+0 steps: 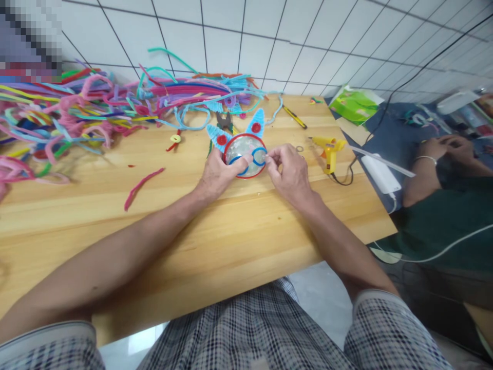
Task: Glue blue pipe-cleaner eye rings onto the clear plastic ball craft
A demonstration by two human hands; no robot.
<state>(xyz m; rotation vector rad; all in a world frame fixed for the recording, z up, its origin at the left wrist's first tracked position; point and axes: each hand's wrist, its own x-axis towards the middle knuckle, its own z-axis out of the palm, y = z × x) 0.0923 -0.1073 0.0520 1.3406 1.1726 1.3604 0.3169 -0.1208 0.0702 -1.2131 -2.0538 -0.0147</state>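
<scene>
A round, clear-looking piece with a red rim is in front of me above the wooden table. Two light-blue fuzzy ears with red centres stand up from its top. Across its face lies a dark-blue wire shape of two loops, like glasses. My left hand is closed around the lower left of the round piece, its thumb pressing on the face beside the left loop. At the right edge, my right hand pinches the outer end of the blue loops; its fingertips partly hide the contact.
Tangled coloured pipe cleaners cover the table's back left. Pliers lie behind the round piece. A yellow utility knife and a yellow glue gun with its cable lie right. A pink-red pipe cleaner lies left. Another person's hands are far right.
</scene>
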